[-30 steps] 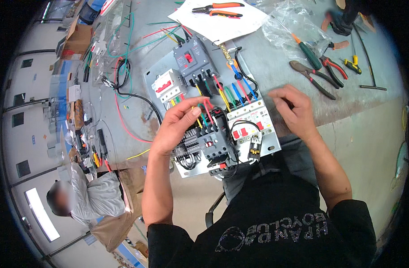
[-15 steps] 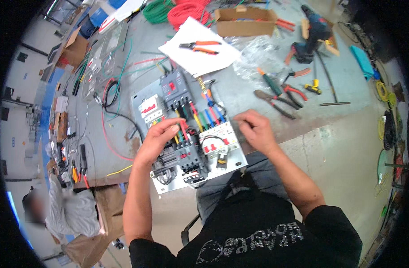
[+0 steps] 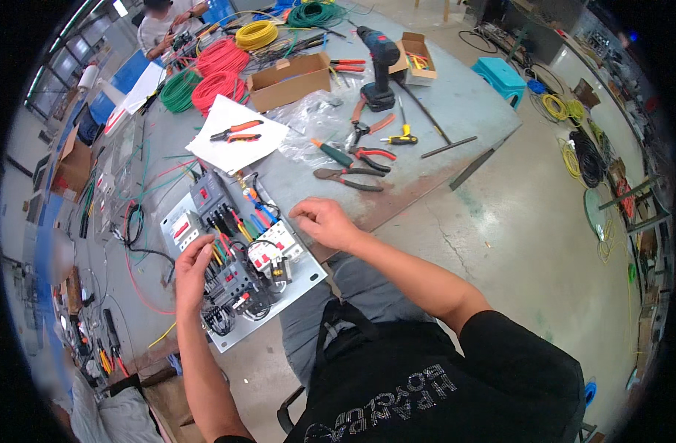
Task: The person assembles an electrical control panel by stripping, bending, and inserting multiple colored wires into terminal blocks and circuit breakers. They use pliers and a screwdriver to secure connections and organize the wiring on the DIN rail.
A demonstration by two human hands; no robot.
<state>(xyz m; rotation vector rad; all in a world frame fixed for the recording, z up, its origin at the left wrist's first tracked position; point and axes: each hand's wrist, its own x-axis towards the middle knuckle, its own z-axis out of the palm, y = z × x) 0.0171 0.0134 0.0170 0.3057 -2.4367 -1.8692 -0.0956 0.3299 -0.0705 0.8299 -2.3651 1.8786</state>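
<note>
A metal mounting plate [image 3: 308, 275] lies tilted at the table's near edge, partly over my lap, carrying wired electrical parts. My left hand [image 3: 192, 272] is at its left side, thumb and fingertips closed together beside red and green wires [image 3: 224, 242] above a dark contactor [image 3: 233, 280]. Whatever is between those fingertips is too small to make out. Off the plate's right edge, my right hand [image 3: 325, 223] hovers with curled fingers near a white breaker row [image 3: 274, 246]; its fingertips hide anything held. A grey breaker [image 3: 208, 192] and a small white breaker [image 3: 183, 228] sit farther up the plate.
Beyond the plate are orange-handled wire strippers [image 3: 238, 133] on white paper [image 3: 218, 156], several pliers [image 3: 349, 177], a cordless drill [image 3: 379, 70] and a T-handle bar [image 3: 447, 146]. Red wire coils [image 3: 221, 57] and a cardboard box [image 3: 290, 83] lie farther back. Another person [image 3: 168, 29] works at the far end.
The head view has swung right, so the table and plate appear farther left and another person shows at the far end. Both hands stay by the plate, the left slightly apart from the red wire.
</note>
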